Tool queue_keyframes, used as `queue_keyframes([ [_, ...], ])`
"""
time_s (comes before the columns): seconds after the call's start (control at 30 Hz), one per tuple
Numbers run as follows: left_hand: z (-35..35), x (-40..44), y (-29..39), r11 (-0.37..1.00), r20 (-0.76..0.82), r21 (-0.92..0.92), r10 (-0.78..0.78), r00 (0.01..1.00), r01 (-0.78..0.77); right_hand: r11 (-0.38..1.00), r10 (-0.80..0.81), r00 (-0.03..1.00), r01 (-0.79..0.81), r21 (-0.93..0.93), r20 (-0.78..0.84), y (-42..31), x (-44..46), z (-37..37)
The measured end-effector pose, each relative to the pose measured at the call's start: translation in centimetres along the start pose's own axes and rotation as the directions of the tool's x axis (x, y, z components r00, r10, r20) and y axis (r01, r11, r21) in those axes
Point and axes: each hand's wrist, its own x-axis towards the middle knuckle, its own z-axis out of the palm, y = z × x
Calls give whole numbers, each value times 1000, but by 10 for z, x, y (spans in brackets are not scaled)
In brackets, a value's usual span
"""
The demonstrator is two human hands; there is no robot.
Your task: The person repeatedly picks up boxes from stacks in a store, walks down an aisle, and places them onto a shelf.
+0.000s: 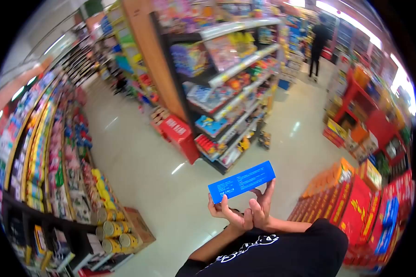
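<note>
A long blue box with small white print is held up in front of my chest, tilted with its right end higher. My left hand grips its left end, with a fingertip pressed on the lower edge of the printed face. At the right end, the fingers of my right hand reach up behind and beside the box and close on it. Both wrists are close together below it, the palms nearly touching. The backs of some fingers are hidden behind the box.
Stocked shelves stand ahead, with a red box at their base. Shelves of packaged goods run along the left, ending in yellow cans. Stacked red cartons are at right. A person in dark clothes stands far down the aisle.
</note>
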Motion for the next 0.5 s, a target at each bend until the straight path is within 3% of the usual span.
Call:
queue_keyframes([
  [0.13,-38,46,-70,991,-101,135,-10,995,23,987,55,989,-74,144,134,54,27,87],
  [0.37,-111,165,-232,952,-83,301,90,992,-61,914,174,945,-259,311,276,133,99,278],
  [0.4,-123,192,-245,934,-35,356,60,998,-44,913,225,943,-292,284,246,142,115,307],
  [0.5,-164,250,-289,847,-6,531,-33,999,31,888,212,895,-344,304,393,153,159,386],
])
